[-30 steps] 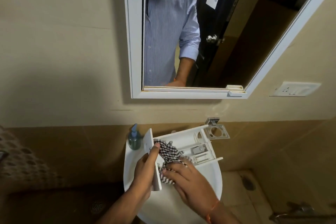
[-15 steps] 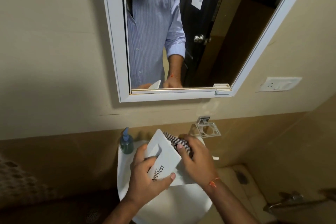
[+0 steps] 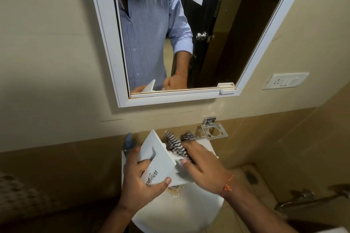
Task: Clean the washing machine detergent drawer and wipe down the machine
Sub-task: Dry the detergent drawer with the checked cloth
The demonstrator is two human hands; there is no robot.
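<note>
Fingers (image 3: 145, 166) of my left hand (image 3: 139, 179) grip the white plastic detergent drawer (image 3: 161, 162) by its front panel, tilted over the white ceramic sink (image 3: 189, 204) so drips fall in. My right hand (image 3: 203, 164) presses the black-and-white striped cloth (image 3: 175, 143) inside; its fingers look curled, but blurred.

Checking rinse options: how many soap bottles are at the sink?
1: a blue pump bottle on the sink's back-left rim, partly behind the left hand; others may be hidden.
</note>
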